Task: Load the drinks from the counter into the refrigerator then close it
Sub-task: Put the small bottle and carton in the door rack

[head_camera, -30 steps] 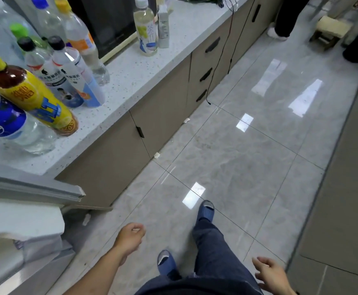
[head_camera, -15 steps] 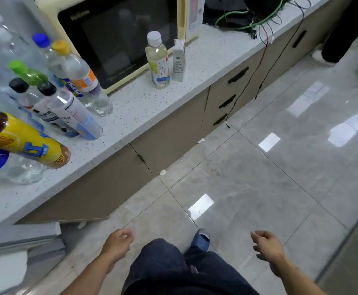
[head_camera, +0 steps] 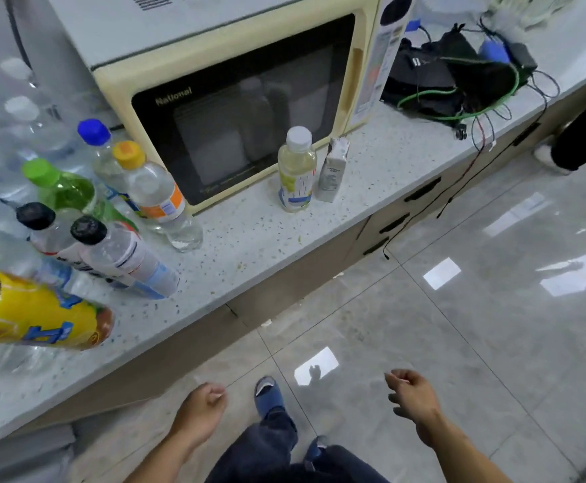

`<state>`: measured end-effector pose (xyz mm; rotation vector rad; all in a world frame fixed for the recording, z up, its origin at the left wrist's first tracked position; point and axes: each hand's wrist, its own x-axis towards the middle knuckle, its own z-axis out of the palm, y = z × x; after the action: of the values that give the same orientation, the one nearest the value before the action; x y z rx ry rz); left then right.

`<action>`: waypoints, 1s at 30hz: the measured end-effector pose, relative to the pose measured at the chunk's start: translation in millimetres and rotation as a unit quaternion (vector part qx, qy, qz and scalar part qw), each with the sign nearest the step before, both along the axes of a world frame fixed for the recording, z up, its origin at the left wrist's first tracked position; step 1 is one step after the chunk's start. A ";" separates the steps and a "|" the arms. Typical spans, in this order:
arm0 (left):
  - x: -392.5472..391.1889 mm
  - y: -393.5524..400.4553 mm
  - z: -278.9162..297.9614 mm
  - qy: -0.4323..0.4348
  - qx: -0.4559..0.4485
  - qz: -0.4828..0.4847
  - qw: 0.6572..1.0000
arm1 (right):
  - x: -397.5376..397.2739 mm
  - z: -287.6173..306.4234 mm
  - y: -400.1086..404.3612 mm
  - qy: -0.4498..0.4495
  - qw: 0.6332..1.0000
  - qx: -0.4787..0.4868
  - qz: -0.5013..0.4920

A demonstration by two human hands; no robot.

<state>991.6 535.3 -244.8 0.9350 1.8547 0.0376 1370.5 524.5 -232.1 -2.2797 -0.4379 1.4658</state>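
At nine o'clock the yellow-labelled bottle (head_camera: 37, 322) is cut off by the frame edge, and the clear water bottles (head_camera: 2, 134) behind it blur together, perhaps a shrink-wrapped pack. On the counter (head_camera: 249, 245), the pale yellow bottle (head_camera: 296, 170) and small carton (head_camera: 333, 170) stand touching before the microwave (head_camera: 235, 109), at twelve o'clock from both hands and well apart from them. The left hand (head_camera: 199, 411) and right hand (head_camera: 411, 395) hang over the floor, fingers loosely curled, holding nothing.
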 end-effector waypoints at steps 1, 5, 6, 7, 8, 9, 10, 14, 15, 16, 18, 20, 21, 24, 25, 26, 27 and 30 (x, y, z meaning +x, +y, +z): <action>8.1 21.3 3.6 -0.015 0.019 -0.018 1.000 | -4.6 3.8 14.2 0.002 1.000 0.008 0.002; 45.0 103.0 34.4 -0.100 0.103 -0.065 0.988 | -23.4 25.5 75.9 0.011 0.998 0.060 0.010; 53.9 120.0 45.3 -0.120 0.128 -0.066 0.982 | -28.0 33.2 91.7 0.014 0.997 0.078 0.012; 62.2 136.5 57.0 -0.137 0.153 -0.064 0.977 | -32.0 41.4 107.6 0.017 0.995 0.100 0.016; 69.8 152.8 68.2 -0.150 0.180 -0.060 0.970 | -35.4 49.1 124.8 0.019 0.992 0.125 0.021; 77.1 168.8 78.6 -0.162 0.205 -0.052 0.964 | -38.3 57.3 143.2 0.016 0.987 0.154 0.030; 84.4 183.6 87.8 -0.170 0.230 -0.039 0.958 | -40.7 65.4 162.2 0.006 0.982 0.186 0.043; 112.5 236.7 114.8 -0.126 0.332 0.051 0.933 | -47.2 98.9 237.0 -0.048 0.945 0.309 0.091; 118.4 247.8 118.8 -0.113 0.351 0.065 0.927 | -48.7 106.1 253.6 -0.057 0.936 0.331 0.105; 123.4 258.4 120.9 -0.109 0.363 0.073 0.923 | -50.4 111.9 269.1 -0.065 0.929 0.344 0.121; 131.1 277.0 120.8 -0.120 0.366 0.066 0.921 | -53.1 118.7 295.0 -0.078 0.919 0.356 0.152; 136.0 292.1 120.1 -0.140 0.354 0.043 0.924 | -53.9 121.1 314.4 -0.078 0.914 0.360 0.170; 137.2 298.8 120.1 -0.157 0.351 0.036 0.922 | -53.7 120.8 322.2 -0.072 0.912 0.362 0.176; 138.5 315.7 117.9 -0.193 0.349 0.027 0.917 | -53.2 117.4 340.2 -0.036 0.904 0.381 0.192; 139.4 319.2 117.0 -0.199 0.346 0.024 0.917 | -53.1 115.5 344.4 -0.027 0.903 0.382 0.194; 140.7 321.7 116.3 -0.205 0.342 0.023 0.917 | -52.9 113.8 347.6 -0.025 0.904 0.380 0.193; 142.2 323.4 116.0 -0.208 0.340 0.025 0.917 | -52.7 112.0 349.9 -0.026 0.906 0.376 0.191; 146.9 325.9 116.7 -0.194 0.343 0.045 0.918 | -49.4 107.9 351.9 -0.031 0.909 0.374 0.183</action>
<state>1138.5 861.3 -128.1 1.2010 1.5106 0.9188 1321.1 876.5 -124.2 -1.6676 -1.2560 1.0924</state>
